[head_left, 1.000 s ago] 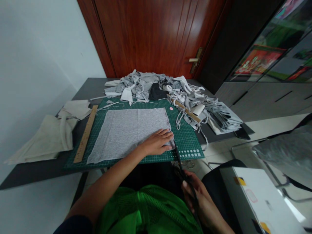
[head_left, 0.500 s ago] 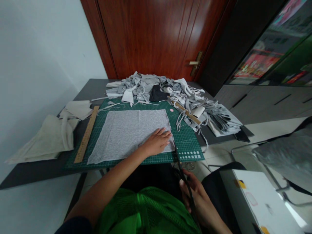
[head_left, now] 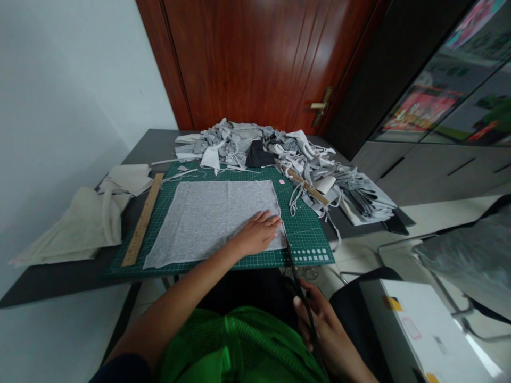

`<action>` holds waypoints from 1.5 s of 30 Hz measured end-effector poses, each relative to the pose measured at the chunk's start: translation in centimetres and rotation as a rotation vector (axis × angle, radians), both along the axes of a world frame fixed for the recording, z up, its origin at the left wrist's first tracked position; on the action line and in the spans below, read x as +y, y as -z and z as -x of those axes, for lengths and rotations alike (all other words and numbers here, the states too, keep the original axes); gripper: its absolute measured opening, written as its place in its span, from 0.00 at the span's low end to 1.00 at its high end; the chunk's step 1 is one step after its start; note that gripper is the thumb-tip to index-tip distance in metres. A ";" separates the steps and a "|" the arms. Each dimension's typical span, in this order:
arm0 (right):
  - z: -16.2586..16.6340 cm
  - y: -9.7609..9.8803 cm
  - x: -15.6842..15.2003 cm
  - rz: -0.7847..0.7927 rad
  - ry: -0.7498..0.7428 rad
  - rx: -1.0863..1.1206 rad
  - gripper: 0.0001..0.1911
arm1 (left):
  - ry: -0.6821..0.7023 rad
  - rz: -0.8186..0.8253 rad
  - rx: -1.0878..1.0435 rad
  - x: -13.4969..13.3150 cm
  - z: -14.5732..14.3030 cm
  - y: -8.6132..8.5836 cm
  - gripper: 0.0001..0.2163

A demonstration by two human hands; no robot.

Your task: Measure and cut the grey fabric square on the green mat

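Observation:
A grey heathered piece of cloth [head_left: 215, 213] lies flat on the green cutting mat [head_left: 307, 234]. My left hand [head_left: 261, 231] rests palm down on its right part, fingers stretched out towards the right edge. Below the table's front edge, my right hand [head_left: 319, 314] is closed around dark scissors [head_left: 293, 271]. Their narrow blades reach up to the cloth's lower right corner, along its right edge. A dark strap or cord runs down past the right hand; where it ends is hidden.
A wooden ruler [head_left: 143, 221] lies on the mat's left side, beside folded cream cloth [head_left: 88, 223]. Grey and white scraps [head_left: 235, 141] pile up along the back, with a black piece [head_left: 259, 154] among them. A stack of grey cloth [head_left: 365, 194] and a white box [head_left: 435, 324] are at right.
The view has shifted very slightly. Both hands, the scissors and the cloth look the same as before.

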State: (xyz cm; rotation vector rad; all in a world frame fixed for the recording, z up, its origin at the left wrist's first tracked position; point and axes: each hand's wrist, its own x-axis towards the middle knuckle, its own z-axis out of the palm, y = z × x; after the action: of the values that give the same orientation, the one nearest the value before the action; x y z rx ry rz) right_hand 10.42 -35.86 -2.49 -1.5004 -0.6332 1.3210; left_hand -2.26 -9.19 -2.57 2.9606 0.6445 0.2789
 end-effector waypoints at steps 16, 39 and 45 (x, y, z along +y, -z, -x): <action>-0.2 -0.9 0.0 0.070 0.010 0.100 0.50 | -0.009 -0.008 -0.012 -0.2 0.1 0.1 0.26; -0.8 -2.4 4.1 -0.015 0.049 0.179 0.42 | -0.031 0.024 -0.030 0.1 0.0 0.6 0.30; -0.1 -1.7 4.1 -0.055 0.081 0.195 0.42 | -0.043 0.061 -0.012 -0.2 -0.1 0.1 0.29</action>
State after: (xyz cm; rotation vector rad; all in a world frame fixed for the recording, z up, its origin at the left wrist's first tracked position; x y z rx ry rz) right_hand 10.53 -31.74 -0.81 -1.3201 -0.4743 1.3566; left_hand -2.16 -9.41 -2.66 2.8875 0.7031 0.2745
